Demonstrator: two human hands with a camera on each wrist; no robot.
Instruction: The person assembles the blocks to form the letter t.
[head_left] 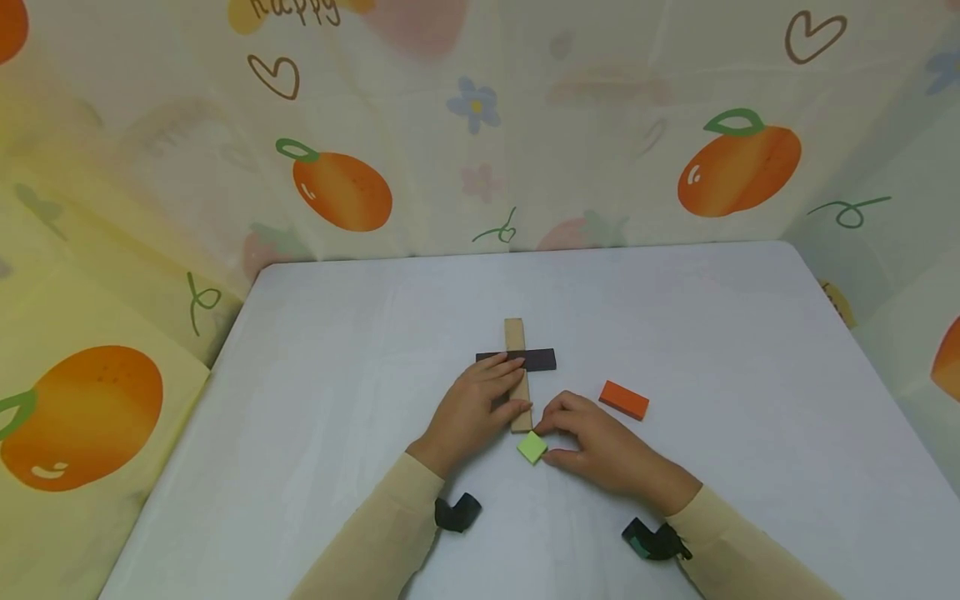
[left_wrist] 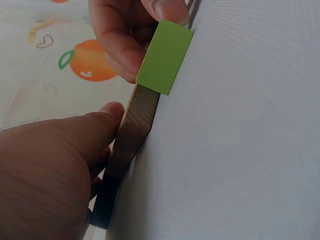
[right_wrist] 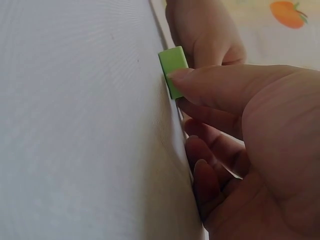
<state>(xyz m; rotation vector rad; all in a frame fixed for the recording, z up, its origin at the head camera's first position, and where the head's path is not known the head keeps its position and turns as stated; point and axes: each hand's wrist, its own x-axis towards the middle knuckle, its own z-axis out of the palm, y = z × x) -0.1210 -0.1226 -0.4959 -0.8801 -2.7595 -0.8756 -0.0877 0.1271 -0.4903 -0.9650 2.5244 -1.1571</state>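
In the head view, a dark bar (head_left: 540, 359) lies crosswise between an upper light wood strip (head_left: 514, 334) and a lower light wood strip (head_left: 522, 421), forming a cross shape. My left hand (head_left: 474, 407) rests over the dark bar and the lower strip, fingers extended and thumb along the strip. With thumb and index finger, my right hand (head_left: 600, 442) pinches a small green block (head_left: 532, 447) at the strip's near end, turned cornerwise. Close up in the left wrist view, the green block (left_wrist: 165, 57) overlaps the end of the wood strip (left_wrist: 134, 125).
An orange-red block (head_left: 624, 400) lies right of the cross, beyond my right hand. All of this is on a white table (head_left: 337, 350), with a fruit-print cloth (head_left: 570, 167) hanging behind it. Black straps (head_left: 459, 512) sit at both wrists.
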